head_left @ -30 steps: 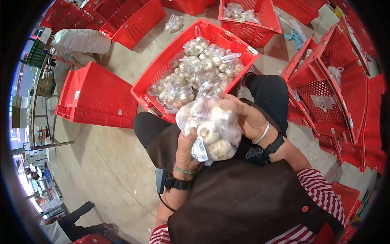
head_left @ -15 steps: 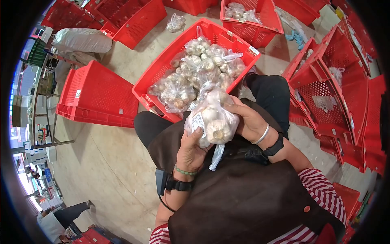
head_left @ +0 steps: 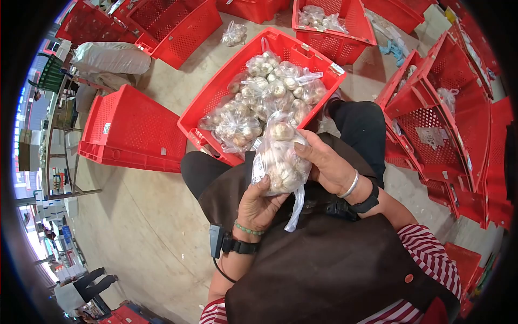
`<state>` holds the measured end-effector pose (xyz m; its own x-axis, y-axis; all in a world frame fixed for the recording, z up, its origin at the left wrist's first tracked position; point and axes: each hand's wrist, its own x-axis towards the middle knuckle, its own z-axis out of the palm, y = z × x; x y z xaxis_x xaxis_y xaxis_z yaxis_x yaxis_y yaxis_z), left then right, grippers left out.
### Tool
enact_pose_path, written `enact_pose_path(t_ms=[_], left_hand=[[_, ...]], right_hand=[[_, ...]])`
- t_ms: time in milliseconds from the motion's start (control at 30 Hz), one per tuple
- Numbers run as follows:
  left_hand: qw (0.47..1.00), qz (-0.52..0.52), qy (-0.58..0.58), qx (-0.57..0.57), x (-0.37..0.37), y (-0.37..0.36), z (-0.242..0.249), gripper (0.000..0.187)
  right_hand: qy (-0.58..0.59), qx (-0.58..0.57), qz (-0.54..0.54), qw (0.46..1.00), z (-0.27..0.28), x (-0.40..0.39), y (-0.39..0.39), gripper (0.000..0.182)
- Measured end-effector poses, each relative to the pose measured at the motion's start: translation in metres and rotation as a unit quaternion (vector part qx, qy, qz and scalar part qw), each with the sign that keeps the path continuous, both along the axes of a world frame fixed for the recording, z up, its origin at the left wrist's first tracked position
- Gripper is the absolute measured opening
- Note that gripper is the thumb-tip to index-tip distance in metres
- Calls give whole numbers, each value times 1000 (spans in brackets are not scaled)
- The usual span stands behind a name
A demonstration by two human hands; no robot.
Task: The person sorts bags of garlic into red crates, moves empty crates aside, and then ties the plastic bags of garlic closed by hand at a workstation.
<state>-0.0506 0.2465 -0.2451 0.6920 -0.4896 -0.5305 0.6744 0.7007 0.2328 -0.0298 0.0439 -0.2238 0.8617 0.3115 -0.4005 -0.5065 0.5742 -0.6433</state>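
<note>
While the bare left hand (head_left: 260, 209) grips the lower left side of a clear plastic bag (head_left: 281, 164) of whitish, round garlic bulbs, thumb against its face, the bare right hand (head_left: 332, 168) clasps the opposite side. The bag sits between both hands above a dark brown apron (head_left: 318, 264), its twisted plastic tail (head_left: 295, 213) hanging below. Just beyond, a red rectangular plastic crate (head_left: 308, 58) contains similar filled bags (head_left: 276, 89).
</note>
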Motion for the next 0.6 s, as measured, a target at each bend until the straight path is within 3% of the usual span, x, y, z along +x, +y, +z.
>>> enact_pose_path(t_ms=[167,233,367,467,533,600], left_hand=[[999,-9,-26,-43,2,2,0,60],[997,-33,-56,-33,3,4,0,65],[996,-39,-82,-4,2,1,0,66],[992,-50,-110,39,3,-2,9,68],[983,-83,-131,102,3,-9,16,61],[972,-126,-152,128,5,-16,19,56]], right_hand=[[9,-7,6,1000,20,-4,-3,80],[-127,-40,19,991,16,-5,-2,88],[-111,-54,8,992,16,-7,3,93],[-118,-27,24,992,-2,-7,0,80],[10,69,-27,997,-11,-7,-3,66],[21,74,-80,994,-13,-7,-13,50]])
